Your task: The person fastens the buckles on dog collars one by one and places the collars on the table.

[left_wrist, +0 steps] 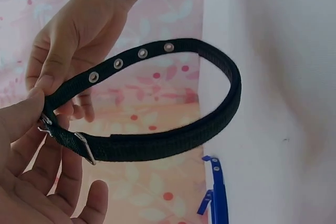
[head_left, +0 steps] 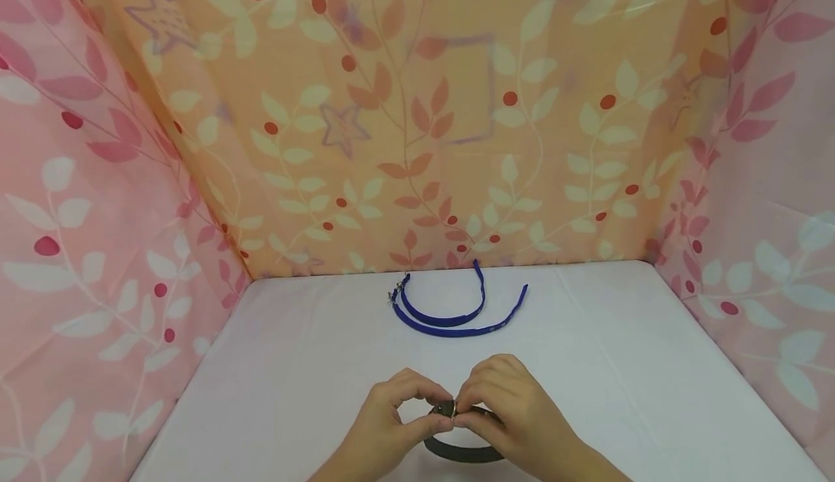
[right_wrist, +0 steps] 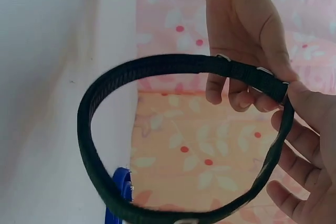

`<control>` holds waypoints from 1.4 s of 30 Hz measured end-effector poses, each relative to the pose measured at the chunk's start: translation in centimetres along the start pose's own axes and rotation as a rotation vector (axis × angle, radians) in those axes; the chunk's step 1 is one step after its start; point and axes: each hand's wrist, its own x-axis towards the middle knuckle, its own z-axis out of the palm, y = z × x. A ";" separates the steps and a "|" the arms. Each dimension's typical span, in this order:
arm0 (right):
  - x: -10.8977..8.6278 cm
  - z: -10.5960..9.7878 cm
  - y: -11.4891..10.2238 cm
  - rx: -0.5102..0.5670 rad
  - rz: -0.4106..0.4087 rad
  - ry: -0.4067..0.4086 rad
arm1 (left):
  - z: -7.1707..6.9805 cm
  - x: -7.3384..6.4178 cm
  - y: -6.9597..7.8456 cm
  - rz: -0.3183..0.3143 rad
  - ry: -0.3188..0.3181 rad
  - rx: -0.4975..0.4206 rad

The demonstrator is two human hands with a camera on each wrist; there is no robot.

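Observation:
A dark collar (head_left: 464, 454) is bent into a loop, its two ends brought together between both hands. The left hand (head_left: 391, 417) pinches the buckle end with thumb and fingertips. From the other side, the right hand (head_left: 515, 409) pinches the strap where it meets the buckle. In the left wrist view, the metal buckle (left_wrist: 46, 125) is partly covered by fingertips, and a wire loop (left_wrist: 85, 148) sits beside it on the band. Several metal eyelets (left_wrist: 118, 64) line the strap near the right hand (left_wrist: 79, 30). The loop's padded part hangs away from the hands.
Two blue collars (head_left: 450, 333) lie open and curved, one inside the other, toward the back of the white table (head_left: 293, 366). Patterned curtains (head_left: 404, 105) with leaves and red dots enclose the table at the back and both sides.

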 end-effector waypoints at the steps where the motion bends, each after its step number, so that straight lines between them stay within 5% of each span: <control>1: -0.1 0.0 0.0 0.001 0.022 -0.010 | -0.1 0.0 0.0 -0.018 0.001 -0.003; 7: -0.4 -1.5 0.1 -0.030 0.251 -0.138 | -1.6 0.2 0.7 -0.186 0.094 -0.052; 13: -0.5 -2.3 0.3 0.015 0.484 -0.215 | -2.7 0.6 1.6 -0.283 0.260 -0.237; 19: -0.8 -1.3 0.1 0.044 0.445 -0.139 | -2.1 0.7 1.7 -0.358 0.286 -0.357; 26: -0.7 -0.7 -0.2 0.025 0.409 -0.113 | -1.1 0.5 1.1 -0.274 0.181 -0.202; 31: -0.7 -0.3 -0.3 -0.007 0.286 -0.065 | -0.4 0.0 0.7 -0.185 0.137 -0.120; 36: -0.5 0.0 -0.3 -0.036 0.155 -0.023 | -0.2 -0.2 0.5 -0.118 0.135 -0.058; 42: -0.5 0.0 0.0 -0.066 0.129 0.007 | -0.2 -0.1 0.7 -0.099 0.179 -0.082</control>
